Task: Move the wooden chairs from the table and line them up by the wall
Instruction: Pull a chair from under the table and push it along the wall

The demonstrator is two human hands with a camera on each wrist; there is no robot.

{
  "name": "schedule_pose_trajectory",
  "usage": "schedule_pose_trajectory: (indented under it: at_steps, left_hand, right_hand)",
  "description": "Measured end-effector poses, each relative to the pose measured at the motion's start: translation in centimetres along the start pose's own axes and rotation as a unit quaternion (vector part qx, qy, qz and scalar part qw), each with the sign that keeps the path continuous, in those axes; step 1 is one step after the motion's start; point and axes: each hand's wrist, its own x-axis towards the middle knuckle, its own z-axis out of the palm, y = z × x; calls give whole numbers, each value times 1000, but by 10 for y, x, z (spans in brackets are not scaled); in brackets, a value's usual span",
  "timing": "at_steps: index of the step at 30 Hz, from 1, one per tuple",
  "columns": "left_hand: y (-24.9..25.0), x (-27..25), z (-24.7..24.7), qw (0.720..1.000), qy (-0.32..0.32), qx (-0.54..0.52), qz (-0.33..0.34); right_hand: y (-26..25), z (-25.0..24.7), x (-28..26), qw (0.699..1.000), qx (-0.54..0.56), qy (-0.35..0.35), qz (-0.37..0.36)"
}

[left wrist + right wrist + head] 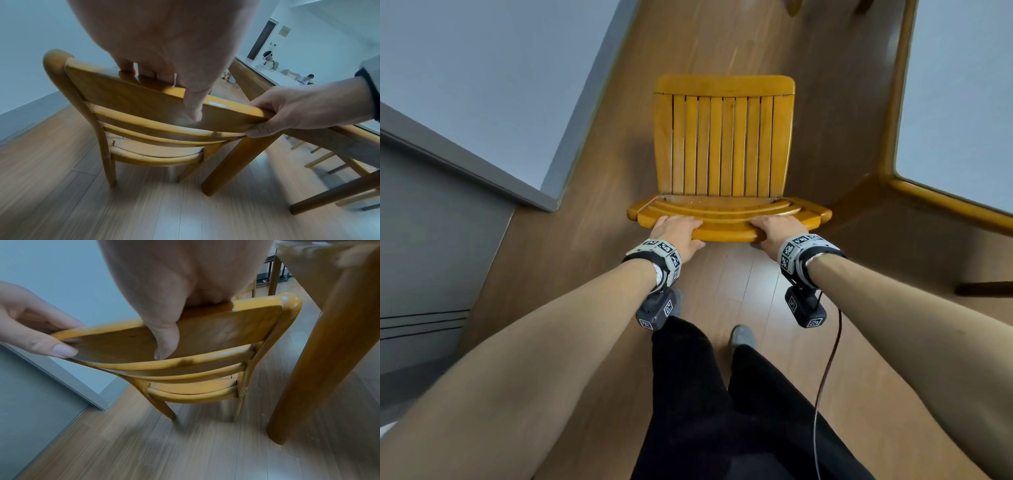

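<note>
Between the wall (482,68) and the surface (893,178), both hands, left hand (678,233) and right hand (777,228), grip the wooden chair (722,144) by its top rail, fingers curled over, thumbs behind.

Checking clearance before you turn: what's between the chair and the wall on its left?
Only bare wooden floor, seen in the head view; the right wrist view shows the same strip. Both hands grip the chair by its top rail, apart from the wall.
</note>
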Motion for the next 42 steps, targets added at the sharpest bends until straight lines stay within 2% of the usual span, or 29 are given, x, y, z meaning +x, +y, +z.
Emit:
schedule_pose_trajectory:
  at_steps: [4,10,16,19,22,25,27,31,36,39,42]
  left_hand:
    - [18,-6,4,999,30,-15,-12]
    - [25,9,-4,998,39,-30,-37]
    - [20,35,-26,996,59,-38,-57]
    - [13,50,-39,995,35,-52,-77]
    - [8,60,-49,996,3,-52,-67]
    - [-12,58,-54,997,6,-37,-61]
    - [-28,58,-57,997,1,-25,-74]
    - [-33,62,-67,997,-47,13,-64]
    - [-33,79,-99,997,-49,21,-49]
    - [-35,95,-132,998,-34,6,-55]
    - [-38,115,-162,998,-28,-10,-64]
  right_hand:
    - [15,-8,-3,999,-34,14,-23]
    - [28,-27,17,994,-92,34,-56]
    - [35,-53,45,993,-84,52,-66]
    - [32,-69,53,996,-63,31,-58]
    - [32,-78,57,997,-61,13,-52]
    - [39,-79,58,995,-74,32,-51]
    - [44,-82,58,996,-80,36,-20]
    - [48,-92,59,996,-91,-11,18]
    - [44,-124,74,995,-88,-10,49]
    - [46,-154,93,995,-83,11,48]
    - [48,-184,116,996,-80,4,41]
